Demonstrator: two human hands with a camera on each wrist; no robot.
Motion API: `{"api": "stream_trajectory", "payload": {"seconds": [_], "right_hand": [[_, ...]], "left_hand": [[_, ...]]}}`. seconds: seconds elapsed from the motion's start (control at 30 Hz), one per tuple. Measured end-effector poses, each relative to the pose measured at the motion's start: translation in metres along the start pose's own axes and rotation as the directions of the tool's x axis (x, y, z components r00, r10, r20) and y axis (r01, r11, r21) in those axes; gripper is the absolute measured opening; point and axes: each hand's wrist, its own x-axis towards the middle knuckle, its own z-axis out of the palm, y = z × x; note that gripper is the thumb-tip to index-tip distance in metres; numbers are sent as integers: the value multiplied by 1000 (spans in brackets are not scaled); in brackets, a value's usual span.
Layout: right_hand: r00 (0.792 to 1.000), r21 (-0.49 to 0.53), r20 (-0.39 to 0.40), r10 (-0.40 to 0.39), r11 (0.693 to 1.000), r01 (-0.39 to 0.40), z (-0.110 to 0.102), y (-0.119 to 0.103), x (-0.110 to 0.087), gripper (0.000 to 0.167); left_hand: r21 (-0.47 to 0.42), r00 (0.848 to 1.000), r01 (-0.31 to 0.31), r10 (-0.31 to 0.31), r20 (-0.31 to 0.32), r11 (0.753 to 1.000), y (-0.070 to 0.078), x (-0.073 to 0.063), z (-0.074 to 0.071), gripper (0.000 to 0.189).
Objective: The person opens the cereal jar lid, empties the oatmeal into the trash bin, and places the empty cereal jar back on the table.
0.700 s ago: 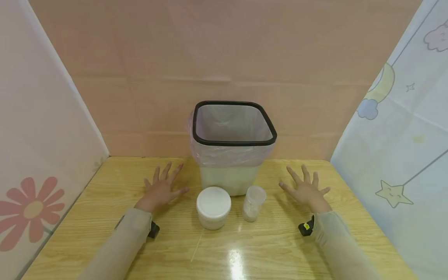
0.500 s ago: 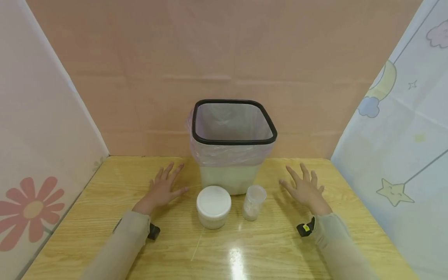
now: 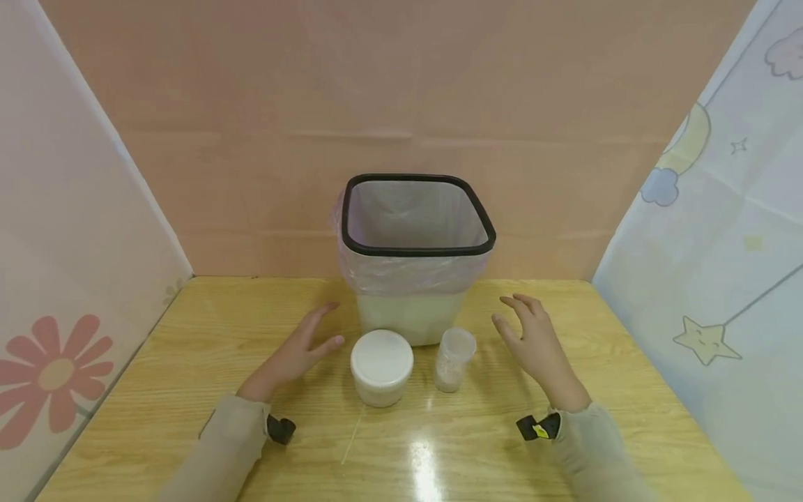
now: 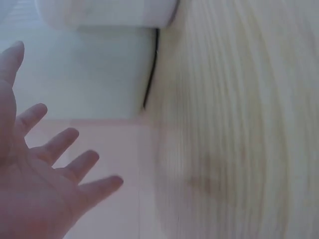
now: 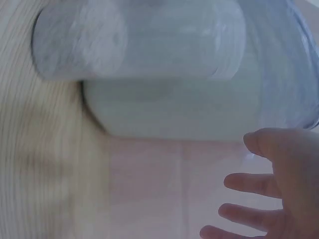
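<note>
In the head view a round white lidded tub (image 3: 381, 368) stands on the table, left of a clear plastic jar (image 3: 454, 359) partly filled with something pale and grainy. My left hand (image 3: 295, 354) hovers left of the tub, thumb toward it, touching nothing. To the right of the jar is my right hand (image 3: 536, 345), holding nothing, its fingers loosely bent. The left wrist view shows the left hand (image 4: 45, 169) with fingers spread. In the right wrist view the jar (image 5: 134, 40) lies across the top and the right hand (image 5: 279, 184) stays apart from it.
Behind the tub and jar stands a cream trash bin (image 3: 408, 314) with a black rim and a pinkish bag liner. A thin pale stick (image 3: 353, 436) lies on the wooden table (image 3: 326, 474) in front of the tub. Fabric walls enclose the back and sides.
Both hands have turned from spread and palm-down to more side-on, with fingers closer together. The right hand has moved slightly left. Tub, jar and bin stay in place.
</note>
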Motion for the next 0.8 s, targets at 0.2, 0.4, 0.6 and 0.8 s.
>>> {"api": "stream_trajectory", "payload": {"seconds": [0.2,0.4,0.6,0.8], "right_hand": [[973,33,-153,-172,983,179,3,-27,-9,39],[910,-3,-229,-345,935,354,8,-51,-16,40],[873,1,-209,-441,892,451,16,-70,-19,47],[824,32,-192,-533,836,548,25,-84,-17,47]], "left_hand": [[-162,999,-27,32,31,986,6,-5,6,58],[-246,994,-61,80,68,967,11,-8,13,55],[-329,990,-71,106,89,942,12,-11,19,59],[-388,986,8,57,155,922,12,-15,23,74]]}}
